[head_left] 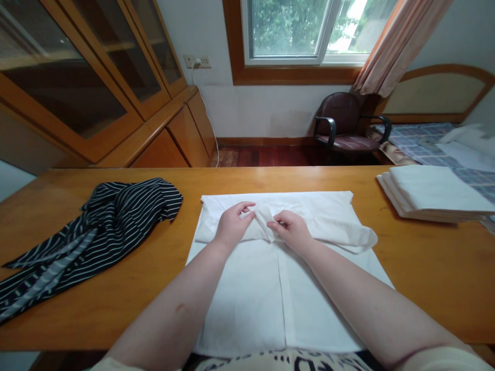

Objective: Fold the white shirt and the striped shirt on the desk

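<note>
A white shirt [243, 293] lies flat on the wooden table in front of me, its front opening running down the middle. The upper part is folded over, and loose white cloth, which looks like sleeves, lies across it. My left hand [234, 224] pinches this cloth near the centre between thumb and fingers. Just to its right, my right hand [292, 229] is closed on the same raised bit of cloth, fingers curled. A sleeve end [359, 237] sticks out past the shirt's right edge.
A black-and-white striped garment [124, 221] lies crumpled on the table [270, 178] at left. A stack of folded white cloth [436, 190] sits at right. Beyond are a glass-door cabinet [154, 118], an armchair [344, 123] and a bed [421, 136].
</note>
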Motion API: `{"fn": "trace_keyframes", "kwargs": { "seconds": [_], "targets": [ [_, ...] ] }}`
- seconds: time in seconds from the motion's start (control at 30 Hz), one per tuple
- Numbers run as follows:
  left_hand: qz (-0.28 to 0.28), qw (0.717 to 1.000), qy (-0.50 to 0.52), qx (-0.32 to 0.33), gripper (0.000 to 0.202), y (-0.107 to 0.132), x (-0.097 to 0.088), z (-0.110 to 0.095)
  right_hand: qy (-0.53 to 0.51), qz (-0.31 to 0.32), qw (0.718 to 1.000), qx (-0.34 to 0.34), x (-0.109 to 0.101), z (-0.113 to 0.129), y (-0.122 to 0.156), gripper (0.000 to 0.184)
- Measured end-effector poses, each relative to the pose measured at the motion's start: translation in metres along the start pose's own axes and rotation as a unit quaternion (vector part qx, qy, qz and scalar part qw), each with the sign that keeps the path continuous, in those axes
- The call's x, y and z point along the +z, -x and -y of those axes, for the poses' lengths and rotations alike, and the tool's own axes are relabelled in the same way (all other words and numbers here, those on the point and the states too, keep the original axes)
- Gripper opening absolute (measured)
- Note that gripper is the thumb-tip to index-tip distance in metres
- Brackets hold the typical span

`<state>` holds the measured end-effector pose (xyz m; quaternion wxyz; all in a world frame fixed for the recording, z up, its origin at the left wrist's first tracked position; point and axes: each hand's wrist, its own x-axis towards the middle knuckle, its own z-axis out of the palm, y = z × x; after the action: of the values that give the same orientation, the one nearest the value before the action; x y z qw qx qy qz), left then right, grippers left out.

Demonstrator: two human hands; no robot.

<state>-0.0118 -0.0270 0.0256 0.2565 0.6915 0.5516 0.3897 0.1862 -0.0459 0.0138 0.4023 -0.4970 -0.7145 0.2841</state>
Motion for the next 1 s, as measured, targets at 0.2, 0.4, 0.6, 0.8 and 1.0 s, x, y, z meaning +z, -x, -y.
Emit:
{"fn": "trace_keyframes", "kwargs": {
  "seconds": [0.2,0.4,0.6,0.8,1.0],
  "targets": [
    [0.014,0.983,-0.019,0.183,0.011,0.002,-0.003,-0.004,-0.116,0.065,0.99,0.054,-0.001,0.001,0.0,0.035],
    [0.042,0.947,-0.056,0.313,0.009,0.004,-0.005,-0.01,-0.217,0.078,0.957,0.178,0.001,0.003,-0.003,0.043],
    [0.012,0.944,-0.097,0.315,0.005,0.006,-0.006,-0.014,-0.231,0.079,0.943,0.225,-0.005,0.011,-0.006,0.041],
    [0.023,0.939,-0.102,0.328,0.01,0.008,-0.01,-0.018,-0.274,0.066,0.925,0.254,-0.006,0.012,-0.006,0.039],
    [0.066,0.954,-0.093,0.278,0.014,0.005,-0.013,-0.016,-0.298,0.042,0.918,0.259,-0.005,0.012,-0.006,0.038]
  ]
}}
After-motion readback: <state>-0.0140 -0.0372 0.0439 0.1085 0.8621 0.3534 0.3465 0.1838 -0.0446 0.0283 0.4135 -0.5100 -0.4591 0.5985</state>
